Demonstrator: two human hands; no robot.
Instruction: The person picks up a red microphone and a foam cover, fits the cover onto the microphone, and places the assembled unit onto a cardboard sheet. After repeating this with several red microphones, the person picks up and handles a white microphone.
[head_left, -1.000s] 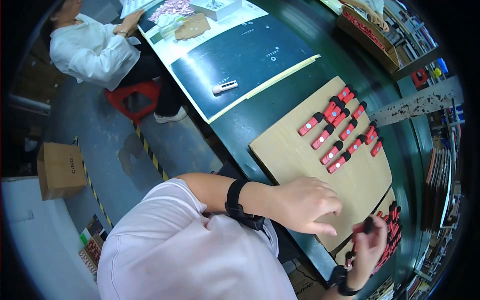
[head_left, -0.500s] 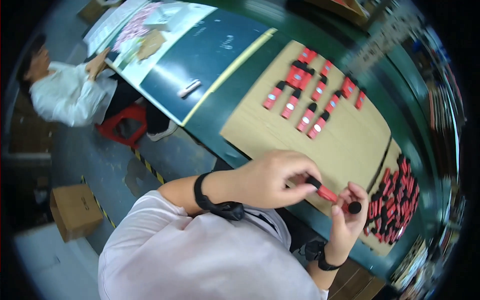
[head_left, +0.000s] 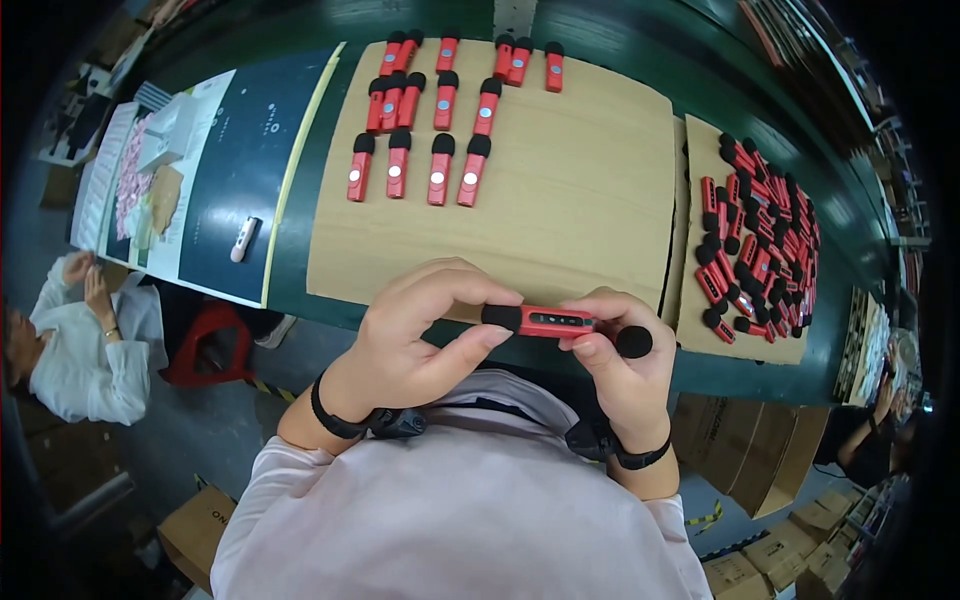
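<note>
Hands [head_left: 410, 330] [head_left: 635, 385] moved closer, mic [head_left: 545, 329] btwn fingers [head_left: 480, 290] (red/blk).

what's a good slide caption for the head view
Left hand and right hand hold a red mic; more mics lie on cardboard.

Midway along the surface [head_left: 720, 378] lies a cardboard sheet [head_left: 570, 200], with microphones [head_left: 397, 170] in three rows toward its far left (four in the nearest row). Right of it, a second sheet [head_left: 705, 150] carries a heap [head_left: 770, 265] of more. Left of it lies a mat [head_left: 250, 130], with a lone microphone [head_left: 244, 240] toward its near right corner; a box [head_left: 164, 153] stands further left. Over the cardboard sheet's near edge, a crosswise microphone [head_left: 548, 321] spans the left fingers [head_left: 468, 352] and right fingers [head_left: 598, 353], another microphone [head_left: 633, 342] tucked among the latter.
</note>
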